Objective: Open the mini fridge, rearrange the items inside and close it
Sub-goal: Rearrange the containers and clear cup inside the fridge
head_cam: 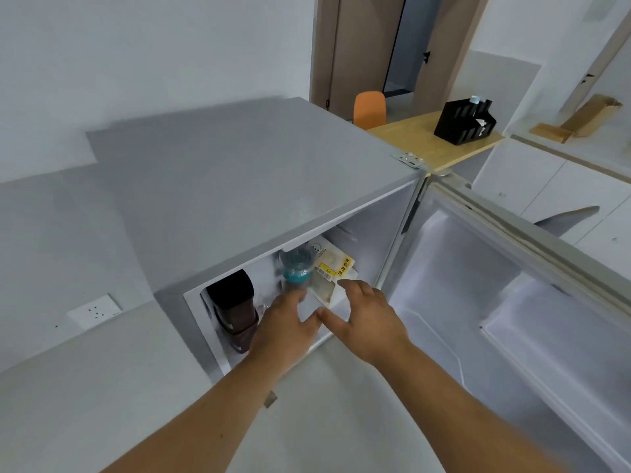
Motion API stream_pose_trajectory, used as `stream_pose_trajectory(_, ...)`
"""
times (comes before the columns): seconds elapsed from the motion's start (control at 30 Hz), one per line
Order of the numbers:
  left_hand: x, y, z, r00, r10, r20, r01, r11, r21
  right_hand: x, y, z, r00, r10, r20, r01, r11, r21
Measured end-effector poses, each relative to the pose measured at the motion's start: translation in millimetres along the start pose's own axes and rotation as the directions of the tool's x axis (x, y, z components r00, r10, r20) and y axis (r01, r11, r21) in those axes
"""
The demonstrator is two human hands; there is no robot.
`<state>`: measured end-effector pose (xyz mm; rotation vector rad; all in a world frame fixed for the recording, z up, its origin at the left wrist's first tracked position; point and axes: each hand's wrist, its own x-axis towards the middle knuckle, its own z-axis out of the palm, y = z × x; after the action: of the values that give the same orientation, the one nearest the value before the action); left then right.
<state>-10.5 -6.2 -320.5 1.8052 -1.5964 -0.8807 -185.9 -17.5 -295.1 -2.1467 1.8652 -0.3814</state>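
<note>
— Where's the mini fridge (pixel 239 172)?

— Low against the wall, its door (pixel 512 302) swung wide to the right. Inside, a dark brown container (pixel 234 308) stands at the left, a clear cup with a teal band (pixel 296 268) in the middle, and a yellow-labelled food packet (pixel 333 271) leans just right of it.

— And the hands?

— The left hand (pixel 286 322) reaches to the cup's base, fingertips touching it (whether it grips, I cannot tell; it's blurred). The right hand (pixel 368 315) hovers in front of the packet, fingers spread and holding nothing.

— Beyond that?

— A wall socket (pixel 95 310) at left; an orange chair (pixel 369 109) and a black organiser (pixel 466 121) on a wooden table (pixel 409 138) behind.
</note>
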Motion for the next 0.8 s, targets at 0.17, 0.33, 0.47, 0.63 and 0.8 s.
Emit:
stream_pose_trajectory(0.17, 38.1, -6.9, 15.7, 0.996, -0.081, 0.025, 0.084, 0.989, -0.118, 44.8, 2.0, 22.1, 0.998, 0.057, -0.004, -0.057, 0.996, 0.072)
stream_pose_trajectory(0.33, 68.3, -6.8, 49.4, 0.978, -0.146, 0.149, 0.18, 0.952, -0.247, 86.2, 19.7, 38.0, 0.974, 0.214, -0.077, -0.194, 0.959, 0.204)
stream_pose_trajectory(0.47, 83.6, -8.3, 74.8, 0.945, -0.261, 0.199, 0.322, 0.857, -0.402, 117.0, 35.7, 50.4, 0.95, 0.312, -0.018, -0.285, 0.888, 0.361)
stream_pose_trajectory(0.63, 103.9, -12.5, 97.8, 0.886, -0.304, 0.351, 0.451, 0.74, -0.498, 137.9, 43.6, 70.4, 0.894, 0.443, 0.066, -0.392, 0.703, 0.594)
stream_pose_trajectory(0.8, 114.7, -14.5, 109.3, 0.888, -0.281, 0.364, 0.453, 0.674, -0.583, 137.0, 44.5, 81.2, 0.888, 0.46, -0.02, -0.327, 0.66, 0.676)
